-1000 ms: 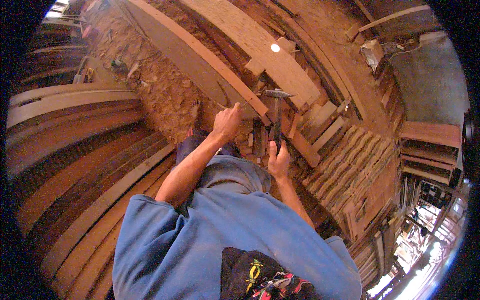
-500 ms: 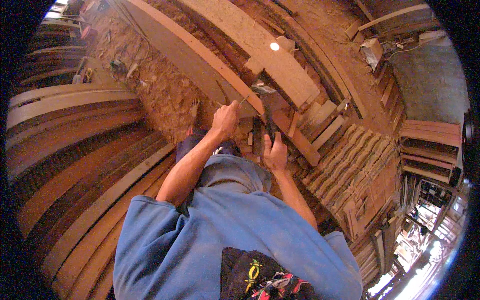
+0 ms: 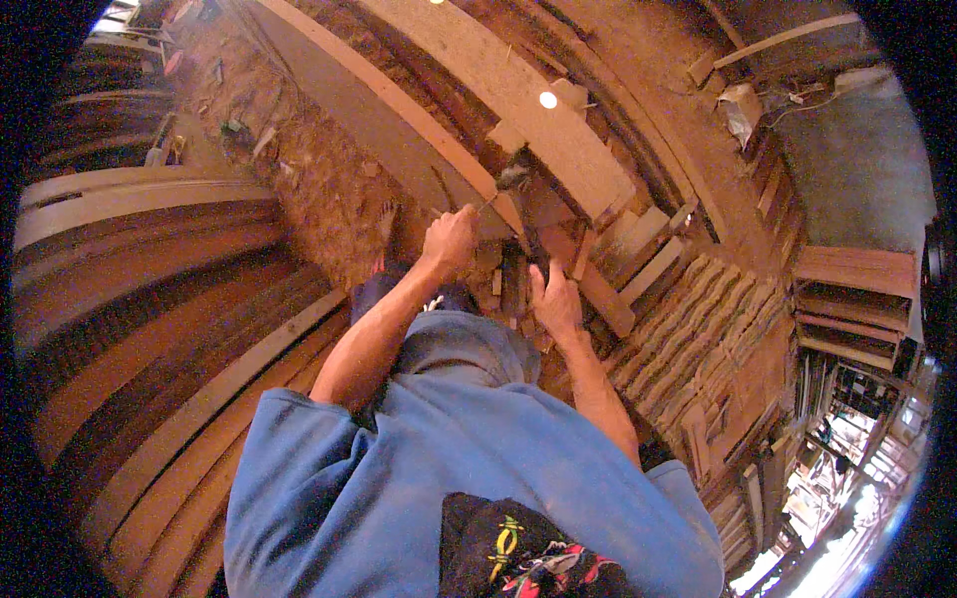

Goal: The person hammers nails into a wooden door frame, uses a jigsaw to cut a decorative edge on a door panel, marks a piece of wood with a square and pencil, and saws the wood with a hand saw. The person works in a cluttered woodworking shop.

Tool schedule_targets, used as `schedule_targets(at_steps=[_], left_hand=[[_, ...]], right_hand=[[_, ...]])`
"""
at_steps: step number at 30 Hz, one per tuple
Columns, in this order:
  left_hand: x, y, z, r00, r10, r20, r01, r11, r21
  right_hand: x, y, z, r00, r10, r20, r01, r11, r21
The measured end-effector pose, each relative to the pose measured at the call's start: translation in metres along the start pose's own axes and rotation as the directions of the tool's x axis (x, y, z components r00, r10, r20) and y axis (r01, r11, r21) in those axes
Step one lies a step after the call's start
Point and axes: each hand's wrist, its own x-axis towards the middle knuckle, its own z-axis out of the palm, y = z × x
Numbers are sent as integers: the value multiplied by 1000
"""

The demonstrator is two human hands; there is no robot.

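Observation:
My left hand [image 3: 452,239] is closed round a thin metal rod [image 3: 486,202], whose tip points at the edge of a long plank [image 3: 424,122]. Opposite it, my right hand [image 3: 556,299] grips the dark handle of a hammer [image 3: 531,237]. Blurred, the hammer's head hangs over the plank near the rod's tip. I cannot tell whether head and rod touch. The plank stretches away to the far left, with its broad side facing me.
Long boards are stacked on the left [image 3: 150,219]. Beyond the plank lies a wide pale board [image 3: 558,140]. A ridged stack of wood pieces [image 3: 688,329] stands at the right, with wooden shelves [image 3: 855,299] behind it. Sawdust and scraps cover the ground [image 3: 309,169].
The hammer's head has shifted left toward the rod, and my right hand has moved slightly right. My left hand stays at nearly the same spot by the plank.

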Motion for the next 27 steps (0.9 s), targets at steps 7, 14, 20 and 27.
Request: schedule_targets(at_steps=[7,14,20,27], left_hand=[[6,8,-9,998,-38,57,34,997,65],[0,13,-18,988,-91,122,82,994,74],[11,5,-10,987,-114,112,111,993,32],[12,4,-15,983,-97,155,95,995,22]], right_hand=[[2,6,0,967,-58,-247,124,958,260],[3,16,16,993,28,-116,0,972,235],[1,24,23,997,38,-72,-27,987,161],[11,18,24,998,-26,-55,33,993,116]])
